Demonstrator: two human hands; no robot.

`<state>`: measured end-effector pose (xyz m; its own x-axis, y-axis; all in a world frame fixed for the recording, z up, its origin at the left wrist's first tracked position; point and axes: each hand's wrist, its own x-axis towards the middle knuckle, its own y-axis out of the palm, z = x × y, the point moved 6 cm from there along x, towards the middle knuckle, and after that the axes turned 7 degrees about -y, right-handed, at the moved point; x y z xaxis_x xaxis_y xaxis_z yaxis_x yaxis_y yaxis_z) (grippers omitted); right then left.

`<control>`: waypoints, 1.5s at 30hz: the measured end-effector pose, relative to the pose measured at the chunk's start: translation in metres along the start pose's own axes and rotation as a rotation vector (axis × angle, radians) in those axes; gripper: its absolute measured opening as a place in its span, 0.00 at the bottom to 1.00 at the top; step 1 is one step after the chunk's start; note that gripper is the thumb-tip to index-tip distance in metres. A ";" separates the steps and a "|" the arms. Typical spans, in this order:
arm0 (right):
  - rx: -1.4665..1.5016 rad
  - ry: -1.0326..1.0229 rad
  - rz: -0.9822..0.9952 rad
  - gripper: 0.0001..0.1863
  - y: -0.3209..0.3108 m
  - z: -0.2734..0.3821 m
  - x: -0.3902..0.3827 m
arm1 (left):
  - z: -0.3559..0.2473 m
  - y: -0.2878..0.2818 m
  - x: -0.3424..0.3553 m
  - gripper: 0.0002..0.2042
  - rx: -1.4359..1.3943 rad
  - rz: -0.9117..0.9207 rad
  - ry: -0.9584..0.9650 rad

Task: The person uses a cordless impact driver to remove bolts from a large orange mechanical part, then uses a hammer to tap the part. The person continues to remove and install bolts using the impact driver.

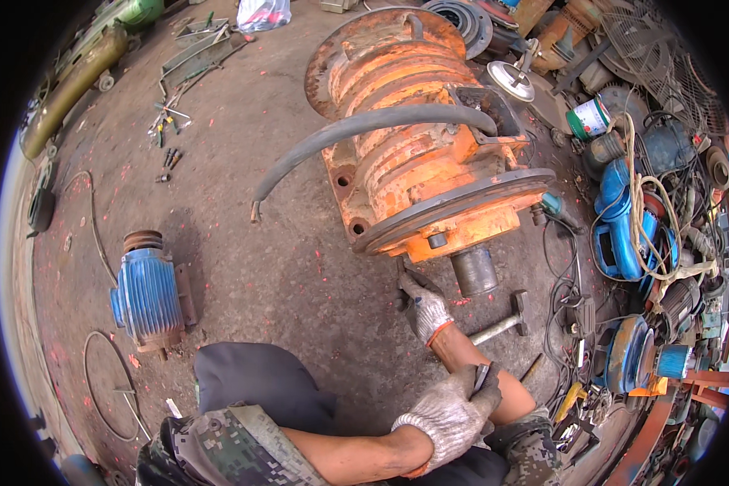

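Finned orange machine on floor; gloved right hand at lower edge of front flange; gloved left hand by right forearm; cannot tell whether either hand's fingers clamp anything

Large motor: orange, patched rust-brown
Gloves: greyish white (orange-red cuffs)
Sleeves: green-grey digital camouflage
Small motor: blue

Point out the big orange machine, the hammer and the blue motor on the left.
Orange machine (pixel 413 160), head view: on its ribbed housing.
Hammer (pixel 499 327), head view: on its handle.
Blue motor (pixel 150 298), head view: on its finned body.
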<state>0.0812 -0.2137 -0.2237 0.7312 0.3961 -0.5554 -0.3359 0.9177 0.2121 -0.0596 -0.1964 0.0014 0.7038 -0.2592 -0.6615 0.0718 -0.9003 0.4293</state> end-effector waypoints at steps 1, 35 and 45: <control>0.007 -0.016 -0.006 0.20 0.003 -0.002 0.004 | 0.001 -0.001 0.001 0.20 -0.010 -0.012 -0.002; 0.414 0.134 0.049 0.20 0.000 -0.037 0.026 | 0.000 -0.007 0.015 0.17 -0.183 -0.025 -0.154; -0.139 0.194 -0.177 0.27 -0.071 -0.056 -0.011 | -0.006 -0.013 0.018 0.14 -0.280 -0.121 -0.065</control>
<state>0.0634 -0.2849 -0.2774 0.6631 0.2048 -0.7200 -0.3011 0.9536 -0.0062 -0.0432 -0.1869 -0.0125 0.6320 -0.1866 -0.7522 0.3505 -0.7969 0.4921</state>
